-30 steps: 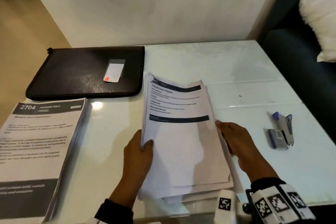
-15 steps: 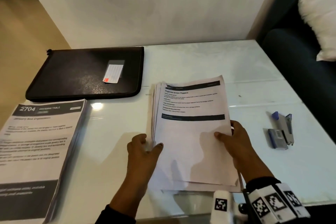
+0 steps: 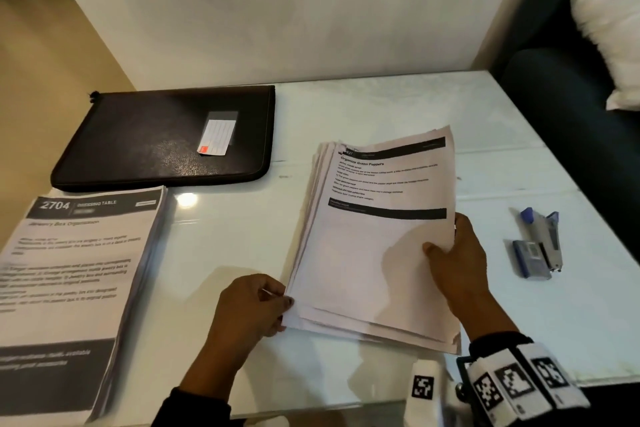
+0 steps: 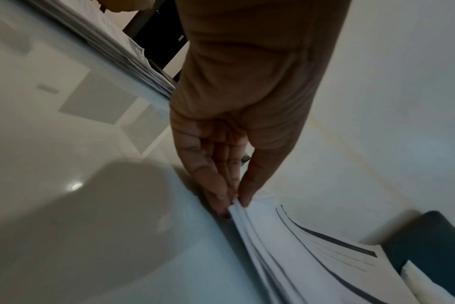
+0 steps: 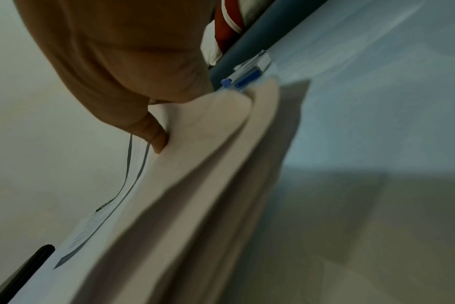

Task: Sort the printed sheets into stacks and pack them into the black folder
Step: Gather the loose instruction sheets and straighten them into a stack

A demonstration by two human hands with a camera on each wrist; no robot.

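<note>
A loose stack of printed sheets (image 3: 374, 246), topped by a page headed "Organize Green Peppers", lies fanned on the white table (image 3: 398, 104). My right hand (image 3: 450, 253) grips the stack's right edge, thumb on the top page. In the right wrist view that stack (image 5: 195, 185) bends upward under the thumb. My left hand (image 3: 277, 298) pinches the near left corner of the sheets; the left wrist view shows the fingertips (image 4: 221, 197) closing on the sheet edges (image 4: 273, 242). A second stack headed "2704 Dressing Table" (image 3: 76, 274) lies at the left. The closed black folder (image 3: 156, 142) sits at the back left.
A blue stapler (image 3: 543, 239) and a small staple box (image 3: 530, 258) lie right of the stack. A dark sofa (image 3: 568, 107) with a white cushion (image 3: 613, 28) stands beyond the table's right edge. A wall (image 3: 277, 10) runs behind the table.
The stack has shifted right and turned clockwise, fanning out at its left edge. My left hand slid from the left side down to the near left corner.
</note>
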